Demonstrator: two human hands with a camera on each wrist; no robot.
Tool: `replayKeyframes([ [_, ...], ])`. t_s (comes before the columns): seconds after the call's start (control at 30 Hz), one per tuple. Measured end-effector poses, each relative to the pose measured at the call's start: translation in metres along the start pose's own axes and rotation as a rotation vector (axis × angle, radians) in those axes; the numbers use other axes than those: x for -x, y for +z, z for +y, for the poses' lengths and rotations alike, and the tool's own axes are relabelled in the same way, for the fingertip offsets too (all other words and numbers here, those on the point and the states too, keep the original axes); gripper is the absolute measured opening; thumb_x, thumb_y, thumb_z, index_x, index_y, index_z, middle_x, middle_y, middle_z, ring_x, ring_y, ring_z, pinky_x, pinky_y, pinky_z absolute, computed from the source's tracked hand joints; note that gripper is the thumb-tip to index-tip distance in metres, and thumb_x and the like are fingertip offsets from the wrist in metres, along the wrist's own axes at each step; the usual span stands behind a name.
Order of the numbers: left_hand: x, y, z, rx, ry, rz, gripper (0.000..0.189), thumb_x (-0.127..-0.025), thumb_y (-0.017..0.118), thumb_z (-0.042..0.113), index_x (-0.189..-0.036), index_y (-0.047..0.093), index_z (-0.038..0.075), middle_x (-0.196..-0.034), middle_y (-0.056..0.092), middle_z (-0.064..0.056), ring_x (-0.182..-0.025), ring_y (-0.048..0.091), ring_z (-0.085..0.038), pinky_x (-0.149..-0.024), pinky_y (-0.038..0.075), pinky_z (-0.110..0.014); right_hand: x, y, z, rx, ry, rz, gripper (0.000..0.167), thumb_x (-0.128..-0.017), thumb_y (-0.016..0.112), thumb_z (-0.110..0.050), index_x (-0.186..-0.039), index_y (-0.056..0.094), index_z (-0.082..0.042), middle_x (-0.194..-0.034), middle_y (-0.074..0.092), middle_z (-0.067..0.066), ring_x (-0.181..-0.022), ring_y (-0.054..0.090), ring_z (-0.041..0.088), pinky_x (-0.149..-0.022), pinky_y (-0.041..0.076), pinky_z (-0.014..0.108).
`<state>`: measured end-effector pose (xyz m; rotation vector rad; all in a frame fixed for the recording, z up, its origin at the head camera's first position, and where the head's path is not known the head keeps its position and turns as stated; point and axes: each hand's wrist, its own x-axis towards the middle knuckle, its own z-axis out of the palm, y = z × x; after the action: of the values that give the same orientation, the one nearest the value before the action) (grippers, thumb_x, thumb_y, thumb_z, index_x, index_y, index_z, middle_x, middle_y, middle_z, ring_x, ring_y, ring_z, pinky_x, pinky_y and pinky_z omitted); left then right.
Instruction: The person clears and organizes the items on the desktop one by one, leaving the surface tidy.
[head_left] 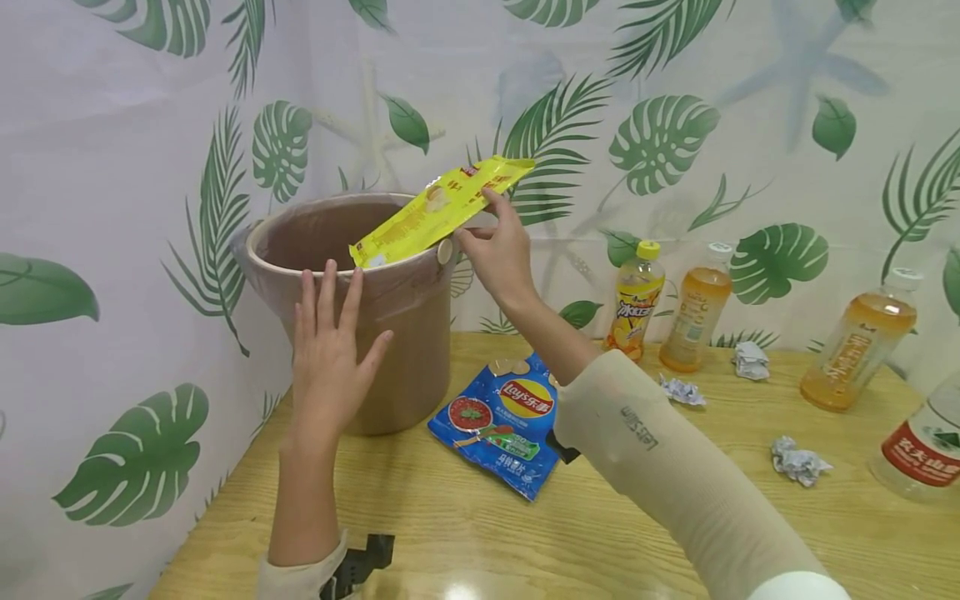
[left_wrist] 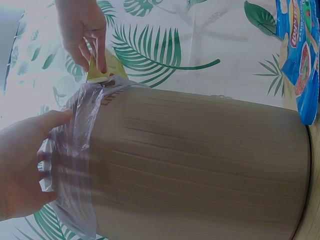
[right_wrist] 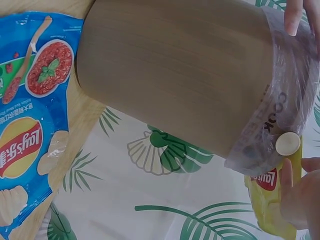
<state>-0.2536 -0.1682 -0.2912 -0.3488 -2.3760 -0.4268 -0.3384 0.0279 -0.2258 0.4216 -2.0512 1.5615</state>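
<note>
A yellow Lay's chip bag (head_left: pixel 442 208) slants over the mouth of a brown trash bin (head_left: pixel 375 350), its lower end overlapping the rim. My right hand (head_left: pixel 498 250) pinches the bag's near edge between thumb and fingers, just past the bin's right side. In the right wrist view the yellow bag's (right_wrist: pixel 267 200) red logo shows beside the hand. My left hand (head_left: pixel 330 358) touches the bin's front near the rim, fingers straight and thumb spread. A thin clear plastic liner (left_wrist: pixel 75 165) folds down over the rim. Inside the bin, the bottom is hidden.
A blue Lay's chip bag (head_left: pixel 498 425) lies on the wooden table (head_left: pixel 465 533) right of the bin. Farther right stand several drink bottles, among them a yellow-capped one (head_left: pixel 636 300) and a red-labelled one (head_left: pixel 926 446). Crumpled paper balls (head_left: pixel 798 461) lie among them. Leaf-print cloth (head_left: pixel 555 50) hangs behind.
</note>
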Motion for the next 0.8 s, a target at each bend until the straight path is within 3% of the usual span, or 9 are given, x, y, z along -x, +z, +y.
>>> replayKeyframes([
  [0.4, -0.001, 0.000, 0.000, 0.008, 0.007, 0.012, 0.077, -0.089, 0.060, 0.032, -0.148, 0.014, 0.014, -0.153, -0.006, -0.005, -0.136, -0.014, -0.023, -0.108, 0.001, -0.045, 0.008, -0.003, -0.004, 0.024, -0.026, -0.012, 0.057, -0.085, 0.063, -0.005, -0.137, 0.039, -0.005, -0.130, 0.047, 0.010, -0.097, 0.061, 0.020, -0.075, 0.052, 0.029],
  [0.8, -0.001, 0.001, 0.000, 0.008, 0.014, 0.023, 0.076, -0.089, 0.060, 0.032, -0.148, 0.016, 0.014, -0.153, -0.006, -0.004, -0.136, -0.013, -0.024, -0.108, 0.001, -0.045, 0.027, -0.028, 0.011, 0.032, 0.043, -0.058, 0.053, -0.087, 0.062, -0.008, -0.135, 0.039, -0.007, -0.131, 0.047, 0.010, -0.102, 0.059, 0.020, -0.083, 0.049, 0.030],
])
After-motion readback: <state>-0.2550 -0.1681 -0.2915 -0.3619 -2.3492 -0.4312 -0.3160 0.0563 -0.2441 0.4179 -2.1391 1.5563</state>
